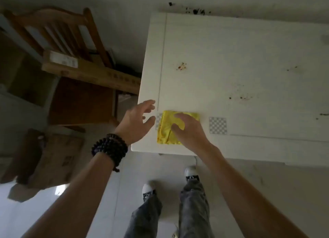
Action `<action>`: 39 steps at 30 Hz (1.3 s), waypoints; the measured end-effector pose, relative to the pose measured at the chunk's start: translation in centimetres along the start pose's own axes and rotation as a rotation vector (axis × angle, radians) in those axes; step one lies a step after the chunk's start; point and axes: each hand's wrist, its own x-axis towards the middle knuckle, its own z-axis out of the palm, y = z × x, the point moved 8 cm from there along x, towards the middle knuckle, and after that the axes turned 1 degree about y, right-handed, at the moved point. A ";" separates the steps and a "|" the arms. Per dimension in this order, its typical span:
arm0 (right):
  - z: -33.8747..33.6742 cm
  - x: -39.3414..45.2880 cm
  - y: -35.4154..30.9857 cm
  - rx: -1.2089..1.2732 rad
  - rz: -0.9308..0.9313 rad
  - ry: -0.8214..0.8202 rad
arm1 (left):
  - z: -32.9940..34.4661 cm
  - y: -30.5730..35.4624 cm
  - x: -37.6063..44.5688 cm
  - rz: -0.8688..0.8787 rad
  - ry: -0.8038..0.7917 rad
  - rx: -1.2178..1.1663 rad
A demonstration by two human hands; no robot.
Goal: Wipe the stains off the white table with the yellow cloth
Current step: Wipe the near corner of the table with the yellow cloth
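A folded yellow cloth [167, 127] lies near the front left corner of the white table [249, 51]. My right hand [188, 129] rests on top of it, thumb and fingers spread over the fabric. My left hand [137, 122] hovers open just left of the cloth, over the table's left edge, fingers apart and holding nothing. A reddish-brown stain [181, 66] sits on the table beyond the cloth. Darker specks [241, 96] lie to the right, with fainter marks [292, 68] further back.
Two checkered markers are on the table, one [218, 125] right of the cloth, one [158, 119] partly under it. A wooden chair [58, 33] with a long cardboard box [89, 72] stands left of the table. Cardboard boxes [51, 159] sit on the floor. My feet [191, 172] are below the table's front edge.
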 end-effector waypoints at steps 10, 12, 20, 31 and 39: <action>8.9 3.6 7.2 -0.539 0.139 -0.037 | 7.0 -9.0 2.9 0.028 -0.195 0.273; 9.8 4.1 7.2 -0.524 0.180 -0.053 | 7.7 -9.5 3.9 0.030 -0.204 0.308; 10.0 6.6 7.6 -0.552 0.266 -0.069 | 8.1 -10.7 9.1 0.022 -0.222 0.472; 5.0 17.6 6.1 -0.597 0.193 -0.088 | 5.2 -9.4 23.3 -0.079 -0.145 0.557; -0.3 32.0 4.1 -0.612 0.117 -0.071 | 3.2 -9.3 36.5 -0.091 -0.071 0.542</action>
